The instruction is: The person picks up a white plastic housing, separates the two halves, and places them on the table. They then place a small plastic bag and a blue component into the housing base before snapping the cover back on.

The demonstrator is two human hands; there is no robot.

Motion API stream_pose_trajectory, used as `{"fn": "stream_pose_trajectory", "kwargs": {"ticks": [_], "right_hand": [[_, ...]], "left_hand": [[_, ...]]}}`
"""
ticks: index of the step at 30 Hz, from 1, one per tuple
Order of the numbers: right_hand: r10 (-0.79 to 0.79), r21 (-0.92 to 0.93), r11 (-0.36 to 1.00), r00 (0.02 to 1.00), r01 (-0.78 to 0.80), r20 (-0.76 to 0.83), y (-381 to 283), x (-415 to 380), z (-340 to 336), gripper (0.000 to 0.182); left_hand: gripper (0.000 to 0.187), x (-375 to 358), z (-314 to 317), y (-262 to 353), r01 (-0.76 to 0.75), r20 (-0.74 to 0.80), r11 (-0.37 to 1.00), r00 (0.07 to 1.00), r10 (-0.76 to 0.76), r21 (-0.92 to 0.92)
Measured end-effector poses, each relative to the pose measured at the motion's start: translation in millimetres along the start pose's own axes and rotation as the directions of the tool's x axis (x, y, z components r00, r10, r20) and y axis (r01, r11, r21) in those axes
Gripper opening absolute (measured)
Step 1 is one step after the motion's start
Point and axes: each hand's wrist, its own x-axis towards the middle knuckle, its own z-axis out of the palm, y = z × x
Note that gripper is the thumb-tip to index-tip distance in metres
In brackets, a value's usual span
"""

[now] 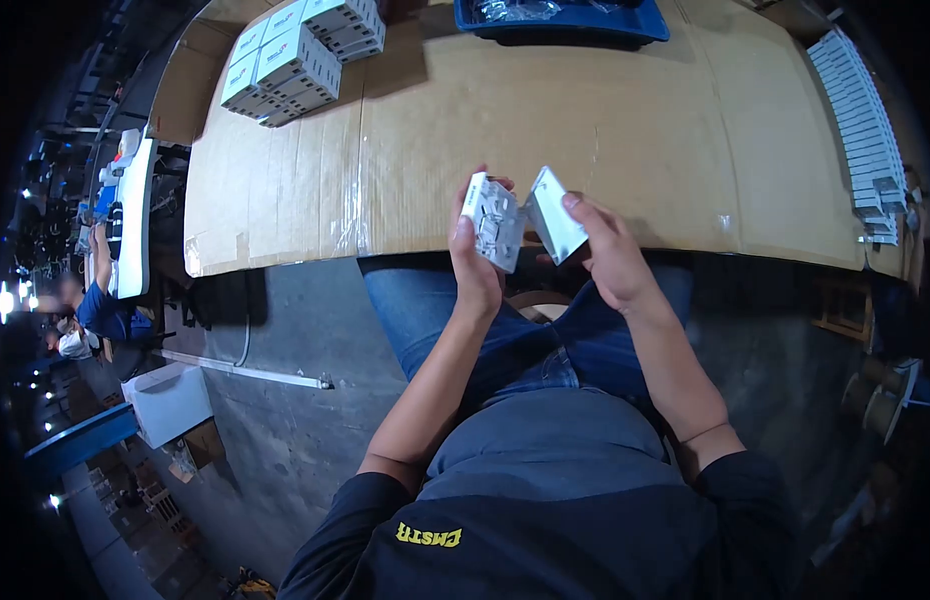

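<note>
Near the front edge of the cardboard-covered table, my left hand is wrapped round a small white box whose near face shows a clear, moulded insert or packed parts. To its right, my right hand grips a white panel, thumb on its face and fingers behind. The panel is tilted beside the box; whether the two are joined at the back cannot be made out. Both are held above the table edge and my lap.
Stacked white boxes stand at the back left. A blue tray with clear plastic items lies at the back. A long row of white boxes lines the right side. Another person is at a white table far left.
</note>
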Motion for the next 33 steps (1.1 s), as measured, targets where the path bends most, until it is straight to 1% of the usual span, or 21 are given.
{"fn": "stream_pose_trajectory", "kwargs": {"ticks": [2,3,4,5,6,9,10,11,12,13,14,15,16,17,18,19,23,25,30,32,33], "right_hand": [[0.01,0.121,0.993,0.997,0.0,-0.079,-14.6,3.8,-7.1,0.036],[0.01,0.127,0.992,0.986,0.012,-0.168,-19.8,9.5,-11.6,0.032],[-0.154,-0.031,0.988,0.971,0.151,-0.183,-16.4,23.7,-25.5,0.032],[-0.318,-0.188,0.94,0.932,0.285,-0.172,-5.4,44.2,-45.5,0.032],[-0.473,-0.338,0.848,0.87,0.408,-0.138,-2.1,58.1,-56.9,0.032],[-0.593,-0.71,0.626,0.788,0.321,-0.167,-20.8,70.5,-60.7,0.034],[-0.619,-0.743,0.592,0.767,0.313,-0.17,-22.4,74.2,-61.1,0.034],[-0.643,-0.773,0.559,0.745,0.302,-0.174,-19.9,79.2,-61.3,0.034],[-0.663,-0.8,0.528,0.727,0.285,-0.179,-15.7,83.9,-62.9,0.034],[-0.627,-0.798,0.541,0.76,0.265,-0.172,-13.9,86.5,-68.2,0.036],[-0.719,-0.881,0.395,0.685,0.26,-0.12,-10.5,87.5,-71.8,0.037],[-0.795,-0.941,0.238,0.605,0.239,-0.048,-7.8,85.5,-71.6,0.039],[-0.853,-0.977,0.077,0.521,0.199,0.038,-5.4,86.8,-73.8,0.042],[-0.825,-0.968,0.086,0.561,0.235,0.063,3.0,94.1,-86.9,0.048],[-0.803,-0.969,0.044,0.586,0.245,0.112,1.7,91.6,-88.3,0.048],[-0.776,-0.967,0.003,0.61,0.255,0.159,3.2,87.2,-88.7,0.048],[-0.697,-0.959,-0.115,0.667,0.257,0.263,7.3,83.8,-92.9,0.049],[-0.693,-0.96,-0.103,0.674,0.261,0.258,5.8,82.1,-93.5,0.048],[-0.659,-0.96,-0.054,0.713,0.273,0.24,2.4,59.5,-93.0,0.047],[-0.632,-0.959,-0.012,0.741,0.283,0.226,-0.8,45.9,-90.2,0.047],[-0.643,-0.956,-0.024,0.727,0.293,0.239,-0.3,44.2,-90.6,0.046]], "left_hand": [[0.077,13.2,6.9,2.6,0.024,-0.009,0.999,1.0,-0.024,-0.041],[0.069,21.7,8.9,5.5,0.012,0.02,0.992,1.0,-0.009,-0.125],[0.067,30.5,8.4,6.2,0.004,0.045,0.998,0.999,-0.001,-0.067],[0.064,40.6,6.5,5.9,-0.008,0.074,1.0,0.997,0.009,-0.009],[0.062,53.0,3.8,4.1,-0.024,0.104,0.999,0.994,0.019,0.049],[0.068,80.2,-11.8,-8.0,-0.103,0.222,0.937,0.975,0.029,0.334],[0.07,88.1,-12.6,-4.6,-0.133,0.266,0.895,0.964,0.017,0.425],[0.077,90.7,-16.3,-0.4,-0.123,0.234,0.823,0.972,-0.013,0.554],[0.081,92.7,-17.3,7.1,-0.225,0.268,0.64,0.963,0.032,0.735],[0.084,93.0,-18.8,15.5,-0.304,0.304,0.407,0.95,0.065,0.861],[0.087,93.8,-21.2,22.3,-0.353,0.343,0.142,0.935,0.091,0.925],[0.104,95.2,-31.1,17.9,-0.354,0.346,0.096,0.934,0.087,0.93],[0.108,95.1,-34.3,19.0,-0.341,0.334,0.102,0.939,0.078,0.934],[0.111,93.1,-36.9,19.6,-0.327,0.322,0.109,0.944,0.068,0.939],[0.115,90.2,-38.4,20.1,-0.312,0.307,0.117,0.95,0.056,0.943],[0.121,87.5,-36.9,21.2,-0.305,0.303,0.085,0.952,0.037,0.948],[0.114,90.0,-44.2,2.9,-0.337,0.334,0.12,0.941,0.046,0.934],[0.109,94.3,-42.6,0.0,-0.354,0.349,0.135,0.935,0.055,0.926],[0.096,83.8,-45.2,17.3,-0.362,0.374,0.214,0.927,-0.017,0.907],[0.093,81.1,-48.6,20.0,-0.379,0.391,0.23,0.921,-0.007,0.897],[0.092,79.0,-50.4,19.7,-0.388,0.397,0.227,0.918,0.006,0.893]]}}
